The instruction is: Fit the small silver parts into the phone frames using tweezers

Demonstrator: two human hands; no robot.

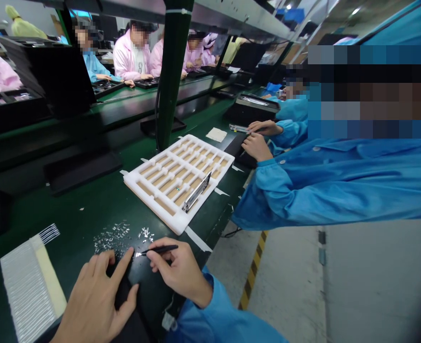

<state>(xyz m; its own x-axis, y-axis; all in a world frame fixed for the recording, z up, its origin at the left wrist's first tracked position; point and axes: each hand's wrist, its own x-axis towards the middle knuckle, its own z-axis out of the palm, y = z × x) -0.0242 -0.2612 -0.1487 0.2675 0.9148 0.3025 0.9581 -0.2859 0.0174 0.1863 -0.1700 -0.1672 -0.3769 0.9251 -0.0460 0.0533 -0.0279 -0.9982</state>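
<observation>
The fingers (pixel 156 261) of the right hand (pixel 179 275) are pinched on black tweezers (pixel 162 249), with a tiny silver part (pixel 138 255) seemingly at the tips. The left hand (pixel 96 301) is spread open just beside scattered silver parts (pixel 112 238) on the green desk (pixel 85 207).

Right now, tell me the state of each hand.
Left hand: open, holding nothing.
Right hand: closed, holding black tweezers.

Left hand (pixel 95 299) spread wide (fingers apart), right hand (pixel 179 272) curled.
</observation>
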